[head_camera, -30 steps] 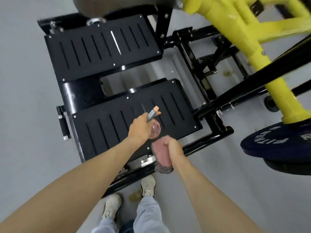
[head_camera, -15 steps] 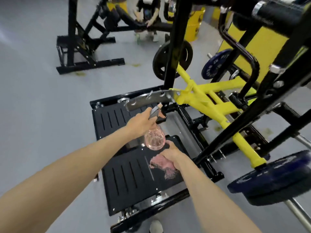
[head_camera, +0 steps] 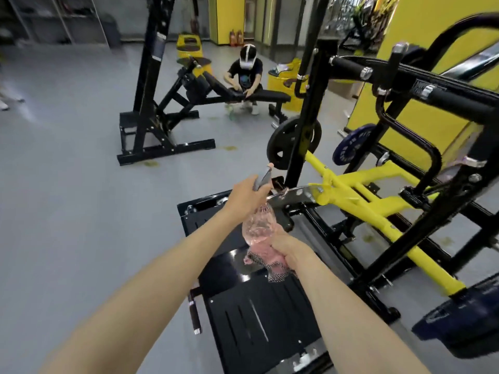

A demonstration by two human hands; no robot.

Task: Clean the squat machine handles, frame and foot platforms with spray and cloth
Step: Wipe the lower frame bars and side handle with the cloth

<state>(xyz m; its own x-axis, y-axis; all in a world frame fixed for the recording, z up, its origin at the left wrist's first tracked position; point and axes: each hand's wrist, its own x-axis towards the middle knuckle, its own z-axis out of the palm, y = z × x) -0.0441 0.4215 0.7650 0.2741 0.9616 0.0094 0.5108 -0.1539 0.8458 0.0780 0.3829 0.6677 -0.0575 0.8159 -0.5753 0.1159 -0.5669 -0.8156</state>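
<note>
My left hand (head_camera: 244, 194) grips the grey trigger head of a clear pink spray bottle (head_camera: 258, 225), held above the squat machine's black slotted foot platforms (head_camera: 259, 322). Just below and to the right, my right hand (head_camera: 287, 248) holds a bunched pink cloth (head_camera: 266, 259) with a chequered edge, close against the bottle's bottom. The machine's black padded handles (head_camera: 442, 95) run across the upper right. Its yellow lever arm (head_camera: 378, 209) and black frame (head_camera: 305, 109) stand to the right of my hands.
Weight plates hang on the machine: a black one (head_camera: 293, 143), a blue one (head_camera: 351, 147) behind it and a dark blue one (head_camera: 459, 322) at lower right. A person crouches by a black bench machine (head_camera: 172, 122) farther back. Grey floor (head_camera: 81, 211) spreads to the left.
My view has lifted from straight down on the platforms to the room ahead. Both hands have risen together, the bottle now upright above the platforms with the cloth right under it.
</note>
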